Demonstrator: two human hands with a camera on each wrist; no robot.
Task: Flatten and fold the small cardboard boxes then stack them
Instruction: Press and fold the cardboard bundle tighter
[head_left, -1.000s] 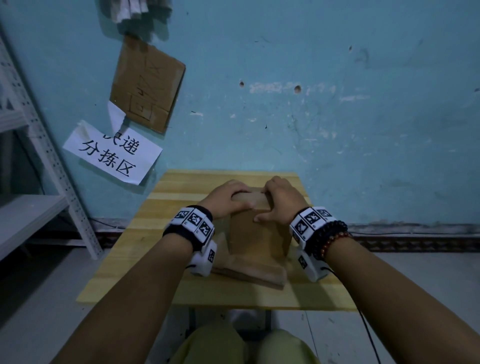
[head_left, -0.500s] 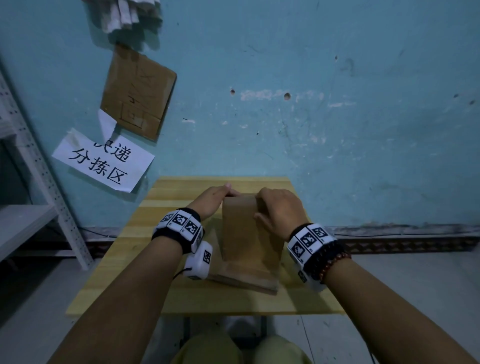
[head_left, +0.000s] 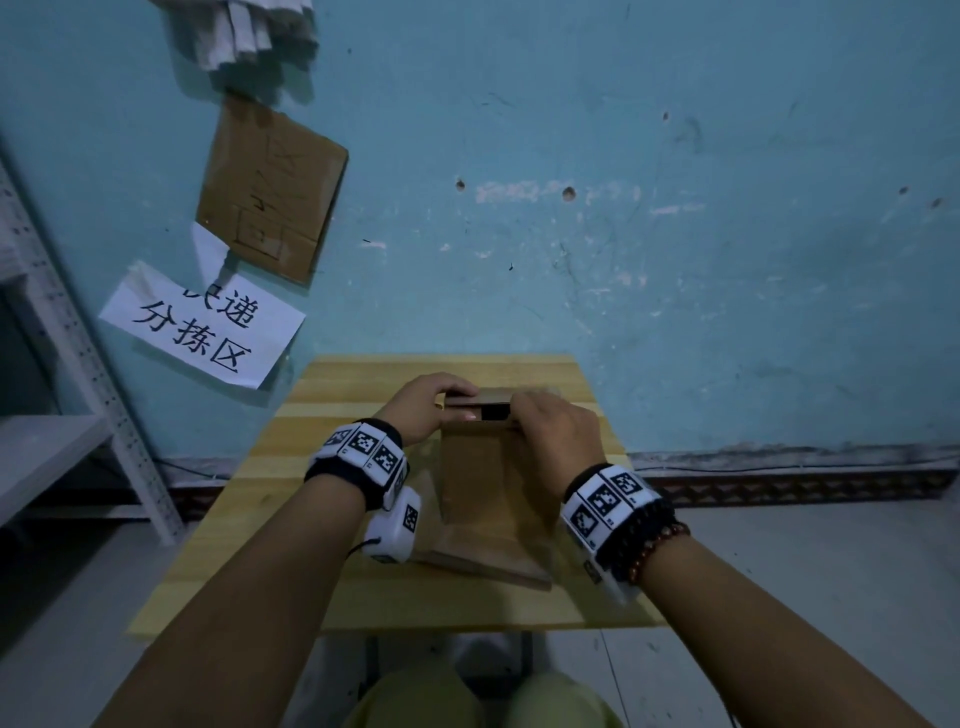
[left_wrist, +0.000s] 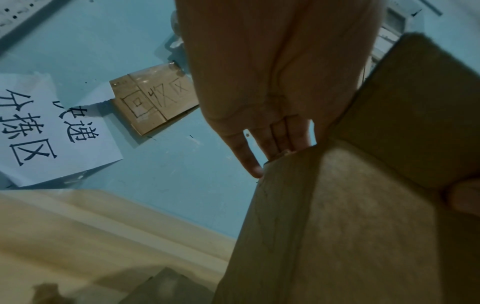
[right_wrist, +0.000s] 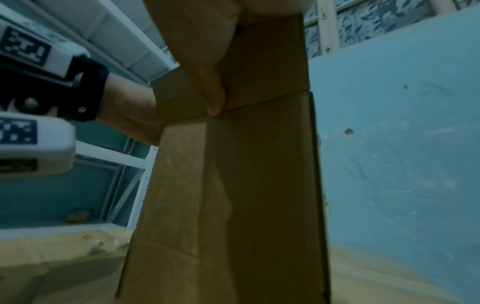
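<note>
A small brown cardboard box (head_left: 483, 478) stands upright on the wooden table (head_left: 270, 545), its top end partly open with a dark gap showing. My left hand (head_left: 431, 402) grips the top left edge, fingers over a flap and thumb on the front. My right hand (head_left: 556, 431) grips the top right corner. In the left wrist view the fingers (left_wrist: 280, 139) reach behind the box (left_wrist: 350, 226). The right wrist view shows my thumb (right_wrist: 210, 86) pressed on the box (right_wrist: 246, 185) at a flap crease. Flattened cardboard (head_left: 493, 566) lies under the box's base.
The table stands against a blue wall (head_left: 675, 260) bearing a paper sign (head_left: 202, 325) and a taped cardboard piece (head_left: 270, 192). A grey metal shelf unit (head_left: 57, 389) stands at the left. My knees (head_left: 478, 701) are below the table's near edge.
The box's top has come open, showing a dark gap. My left hand moved onto the top flap and my right hand shifted over the top right corner.
</note>
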